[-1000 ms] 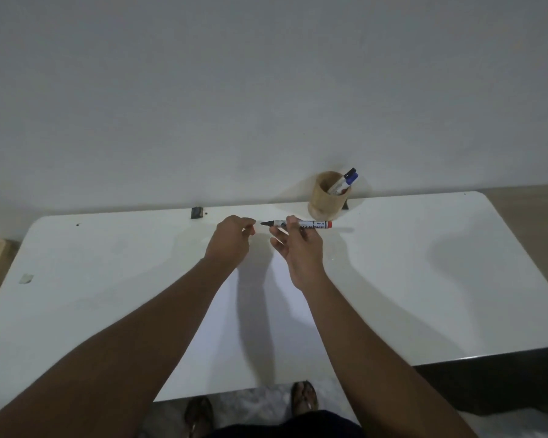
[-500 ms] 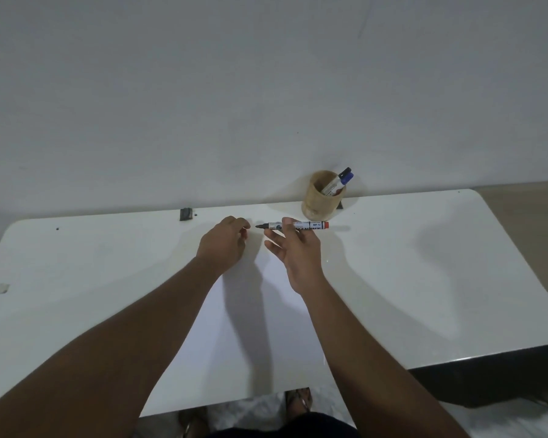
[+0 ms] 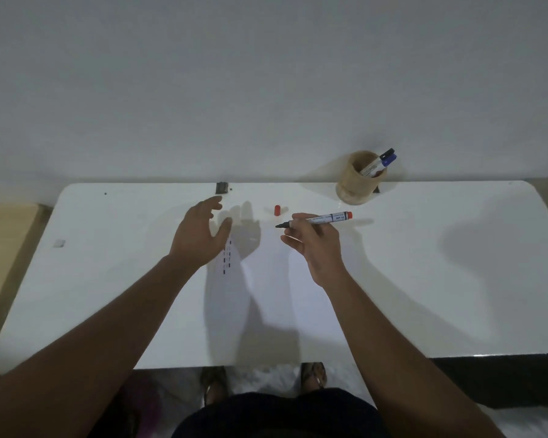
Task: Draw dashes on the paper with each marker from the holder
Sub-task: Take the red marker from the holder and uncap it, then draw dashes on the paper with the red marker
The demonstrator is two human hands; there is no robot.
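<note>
My right hand (image 3: pixel 315 245) grips an uncapped white marker (image 3: pixel 325 219) with a red end, its dark tip pointing left, lifted a little above the paper. Its red cap (image 3: pixel 277 210) stands on the table just beyond the paper. My left hand (image 3: pixel 200 237) hovers with fingers spread, holding nothing, over the paper's left part. The white paper (image 3: pixel 276 289) lies between my arms; two short columns of dark dashes (image 3: pixel 227 256) show beside my left hand. A round wooden holder (image 3: pixel 356 184) at the back right contains a blue-capped and a black-capped marker (image 3: pixel 381 162).
The white table (image 3: pixel 440 279) stands against a pale wall. A small black object (image 3: pixel 221 187) sits at the table's back edge and a small grey tag (image 3: pixel 58 243) lies at the left. My feet show below the table's front edge.
My left hand has let go of the red cap, which now stands on the table, and has opened and drawn back. The right hand holds the marker as before. The head camera has tilted down.
</note>
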